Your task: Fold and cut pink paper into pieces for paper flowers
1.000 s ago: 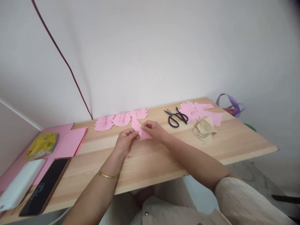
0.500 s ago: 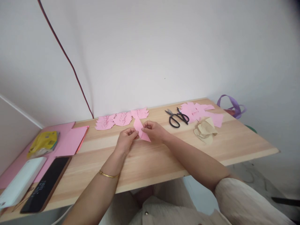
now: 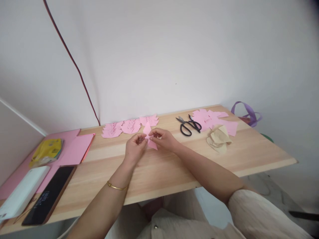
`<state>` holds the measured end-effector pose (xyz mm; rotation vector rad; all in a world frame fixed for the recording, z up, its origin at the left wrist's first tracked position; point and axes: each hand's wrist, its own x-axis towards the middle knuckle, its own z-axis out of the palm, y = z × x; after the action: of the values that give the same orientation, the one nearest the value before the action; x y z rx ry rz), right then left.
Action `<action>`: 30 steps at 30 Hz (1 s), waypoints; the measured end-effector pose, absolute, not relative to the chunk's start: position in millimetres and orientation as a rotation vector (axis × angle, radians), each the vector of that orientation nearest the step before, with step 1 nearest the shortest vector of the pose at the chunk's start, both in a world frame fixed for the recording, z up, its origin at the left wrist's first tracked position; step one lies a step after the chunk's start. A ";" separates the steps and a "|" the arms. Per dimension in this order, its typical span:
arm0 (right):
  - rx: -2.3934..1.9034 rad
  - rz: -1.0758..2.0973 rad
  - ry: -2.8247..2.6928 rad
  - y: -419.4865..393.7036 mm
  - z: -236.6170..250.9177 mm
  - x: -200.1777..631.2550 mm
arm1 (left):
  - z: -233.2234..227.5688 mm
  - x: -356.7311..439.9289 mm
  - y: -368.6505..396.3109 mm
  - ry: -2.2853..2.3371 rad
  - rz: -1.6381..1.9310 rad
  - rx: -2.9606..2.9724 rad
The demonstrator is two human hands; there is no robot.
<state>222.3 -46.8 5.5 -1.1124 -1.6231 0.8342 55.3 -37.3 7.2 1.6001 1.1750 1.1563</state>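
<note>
left hand (image 3: 135, 147) and right hand (image 3: 162, 139) are pinching folded pink paper (image 3: 149, 137) | long axis running far-near, narrow tip pointing far | hovering over counter (image 3: 174, 169)

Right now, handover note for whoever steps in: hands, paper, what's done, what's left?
Left hand and right hand both pinch one folded pink paper piece just above the table.
Three cut pink shapes lie in a row by the wall: done.
Scissors lie untouched to the right, beside the loose pink sheets and tan paper.
Left: the held piece shows no cuts yet.
</note>
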 end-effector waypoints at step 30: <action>-1.203 1.049 -1.405 -46.5 3.6 223.7 | 7.8 55.3 -38.1 1.059 1.074 1.437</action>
<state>223.7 -46.5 3.6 -1.2032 -1.4049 1.0493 55.3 -38.1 7.8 1.4367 1.0590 1.0744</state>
